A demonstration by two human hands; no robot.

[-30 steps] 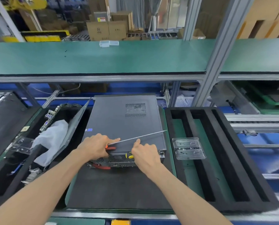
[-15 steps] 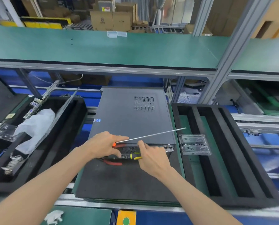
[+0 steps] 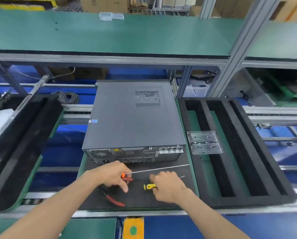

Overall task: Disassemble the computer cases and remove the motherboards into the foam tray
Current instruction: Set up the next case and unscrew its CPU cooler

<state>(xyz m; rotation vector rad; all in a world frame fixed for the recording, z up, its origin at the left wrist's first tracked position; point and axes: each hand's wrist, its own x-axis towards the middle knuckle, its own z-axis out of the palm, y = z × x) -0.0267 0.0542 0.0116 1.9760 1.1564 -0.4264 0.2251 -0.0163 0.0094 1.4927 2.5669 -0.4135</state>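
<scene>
A closed dark grey computer case point(image 3: 132, 125) lies flat on a dark mat point(image 3: 135, 199), its rear ports facing me. My left hand point(image 3: 112, 175) grips the orange handle of a long screwdriver point(image 3: 158, 169) whose shaft points right, just in front of the case. My right hand point(image 3: 166, 185) holds a yellow-handled screwdriver point(image 3: 148, 186) low over the mat. Red-handled pliers point(image 3: 113, 199) lie on the mat under my left wrist. An empty black foam tray point(image 3: 235, 152) with long slots sits to the right of the case.
A clear plastic blister tray point(image 3: 203, 142) lies on the foam tray's left part. Another black foam tray point(image 3: 18, 144) stands at the left with white wrapping beside it. A green shelf point(image 3: 109, 35) runs overhead behind the case. A yellow button box point(image 3: 133, 228) sits at the front edge.
Both hands came back toward me off the case's rear edge, down to the mat, keeping their screwdrivers. The view tilted and shifted, so the case's rear panel now shows.
</scene>
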